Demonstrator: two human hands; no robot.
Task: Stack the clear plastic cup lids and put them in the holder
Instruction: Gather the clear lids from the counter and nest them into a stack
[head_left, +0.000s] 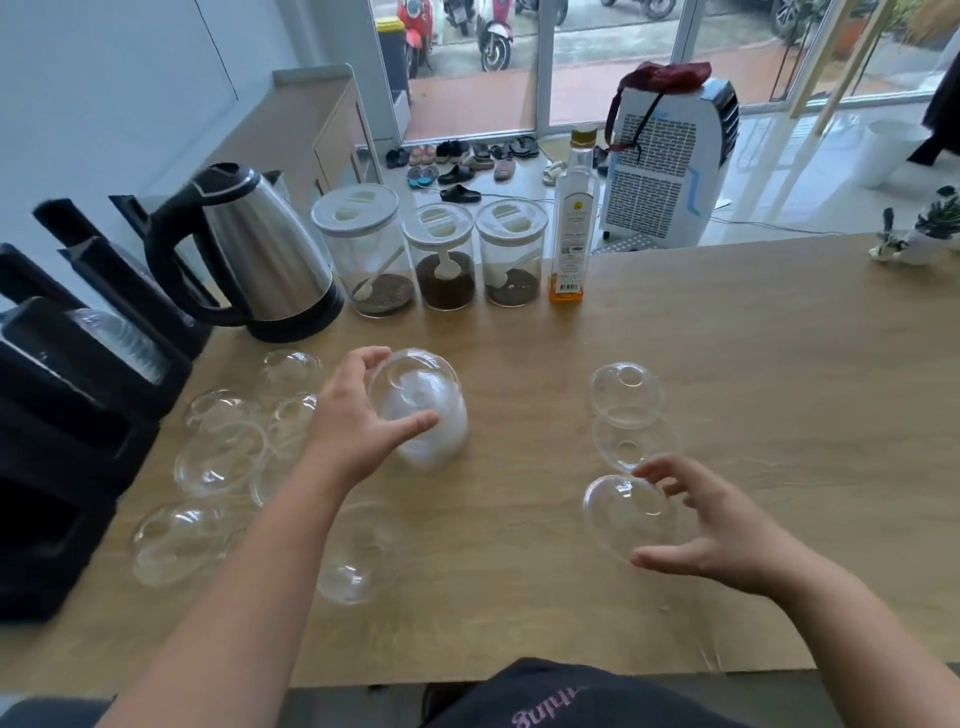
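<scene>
My left hand (358, 421) grips a stack of clear dome lids (423, 410) standing on the wooden table (727, 389), thumb in front and fingers behind. My right hand (722, 525) curls around a single dome lid (621, 512) at the front right, fingers spread on its rim. Beyond that lid lie two more loose ones, a nearer lid (631, 441) and a farther lid (626, 387). Several loose lids (218, 457) are scattered to the left, and another lid (358, 556) lies under my left forearm. The black holder (67, 395) stands at the left edge with lids in one slot.
A steel kettle (260, 254) stands at the back left. To its right, three clear jars (441, 257) and a tall bottle (574, 228) line the back edge. A small plant (919, 231) sits at the far right corner. The table's front edge is close to my body.
</scene>
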